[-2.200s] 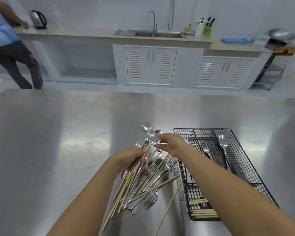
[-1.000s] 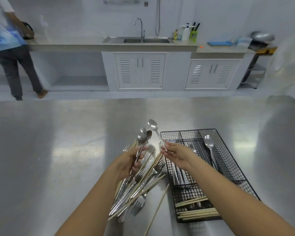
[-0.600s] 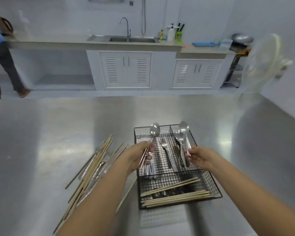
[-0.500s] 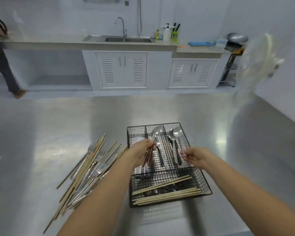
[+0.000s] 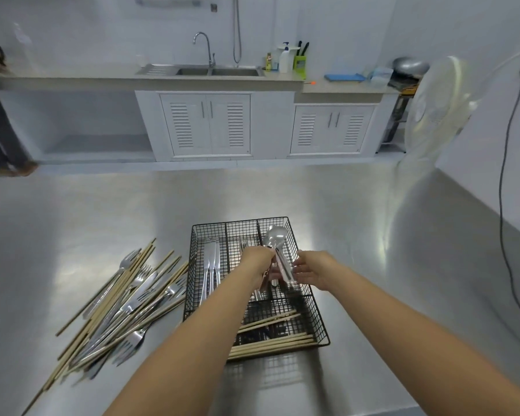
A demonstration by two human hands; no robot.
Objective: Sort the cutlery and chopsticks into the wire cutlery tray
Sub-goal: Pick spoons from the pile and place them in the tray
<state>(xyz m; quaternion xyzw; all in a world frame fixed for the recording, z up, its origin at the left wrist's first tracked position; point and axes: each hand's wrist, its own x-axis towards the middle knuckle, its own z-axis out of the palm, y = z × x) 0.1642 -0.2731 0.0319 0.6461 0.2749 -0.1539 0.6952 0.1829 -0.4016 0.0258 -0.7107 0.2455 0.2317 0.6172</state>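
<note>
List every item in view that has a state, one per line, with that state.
Wire cutlery tray: upright on the steel table, partly filled.
Spoons: bowls in the tray's right slot, handles gripped by the left hand.
Right hand: open beside the handles.
Knives: lying in the left slot.
Sorted chopsticks: lying crosswise in the near compartment.
Unsorted pile: forks and chopsticks loose on the table.
Cabinet doors: closed.

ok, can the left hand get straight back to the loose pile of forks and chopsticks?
Probably not yet: the left hand grips spoons over the black wire tray. The pile itself lies uncovered beside it.
</note>
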